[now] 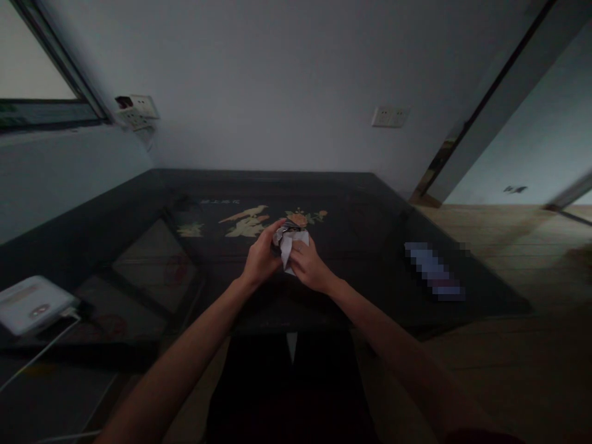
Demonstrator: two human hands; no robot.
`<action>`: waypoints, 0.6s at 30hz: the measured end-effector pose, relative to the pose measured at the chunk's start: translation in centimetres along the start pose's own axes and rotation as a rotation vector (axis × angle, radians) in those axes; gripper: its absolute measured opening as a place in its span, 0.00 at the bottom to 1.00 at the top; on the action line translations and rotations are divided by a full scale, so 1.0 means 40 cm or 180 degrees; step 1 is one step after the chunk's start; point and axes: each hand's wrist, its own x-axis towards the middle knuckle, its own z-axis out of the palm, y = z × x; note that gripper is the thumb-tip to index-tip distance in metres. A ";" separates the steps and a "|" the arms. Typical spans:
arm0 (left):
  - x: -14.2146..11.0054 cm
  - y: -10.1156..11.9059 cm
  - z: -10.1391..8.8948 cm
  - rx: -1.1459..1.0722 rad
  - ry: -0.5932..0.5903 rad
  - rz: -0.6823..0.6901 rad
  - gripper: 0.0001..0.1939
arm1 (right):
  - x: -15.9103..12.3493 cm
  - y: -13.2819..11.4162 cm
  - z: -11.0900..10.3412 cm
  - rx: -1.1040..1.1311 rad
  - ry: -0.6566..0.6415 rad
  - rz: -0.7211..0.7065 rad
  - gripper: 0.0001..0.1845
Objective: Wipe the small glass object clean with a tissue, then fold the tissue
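Note:
Both of my hands meet over the middle of a dark table (351, 209) painted with birds and flowers. My left hand (259, 259) is curled around a small dark object wrapped in crumpled white paper or cloth (287, 245). My right hand (311, 266) pinches the lower part of that same white material. The dark object inside is mostly hidden by the white wrap and my fingers, and I cannot make out what it is.
A white device (28, 302) with a white cable (41, 351) lies at the left table edge. A blurred flat object (433, 270) rests on the right side. Wall sockets (137, 110) sit behind, a window at the left, wooden floor and a doorway at the right.

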 end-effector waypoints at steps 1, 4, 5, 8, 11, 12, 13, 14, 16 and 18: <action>0.002 0.001 -0.002 -0.0026 -0.0027 -0.0044 0.39 | -0.001 0.006 -0.001 -0.0108 -0.0015 -0.0042 0.19; 0.008 0.004 -0.006 -0.0127 -0.0083 -0.0141 0.39 | -0.004 0.029 -0.008 -0.0471 -0.0094 -0.0206 0.19; 0.010 0.006 -0.007 -0.0174 -0.0093 -0.0145 0.38 | -0.005 0.037 -0.010 -0.0564 -0.0098 -0.0261 0.19; 0.016 0.010 -0.009 -0.0301 -0.0140 -0.0157 0.37 | -0.006 0.056 -0.017 -0.0739 -0.0043 -0.0387 0.19; 0.021 0.003 -0.011 -0.0427 -0.0346 -0.0238 0.38 | -0.005 0.068 -0.022 -0.0914 0.0016 -0.0503 0.18; 0.022 -0.003 -0.010 -0.0504 -0.0449 -0.0267 0.38 | -0.005 0.070 -0.023 -0.0974 0.0042 -0.0537 0.17; 0.022 -0.010 -0.009 -0.0618 -0.0548 -0.0296 0.40 | -0.005 0.072 -0.024 -0.1021 0.0073 -0.0564 0.17; 0.023 -0.018 -0.007 -0.0768 -0.0643 -0.0332 0.42 | -0.006 0.073 -0.026 -0.1044 0.0107 -0.0591 0.16; 0.023 -0.032 -0.001 -0.1127 -0.0770 -0.0435 0.46 | -0.009 0.073 -0.031 -0.1026 0.0183 -0.0629 0.14; 0.023 -0.038 0.005 -0.1441 -0.0848 -0.0595 0.47 | -0.013 0.069 -0.040 -0.0951 0.0255 -0.0653 0.12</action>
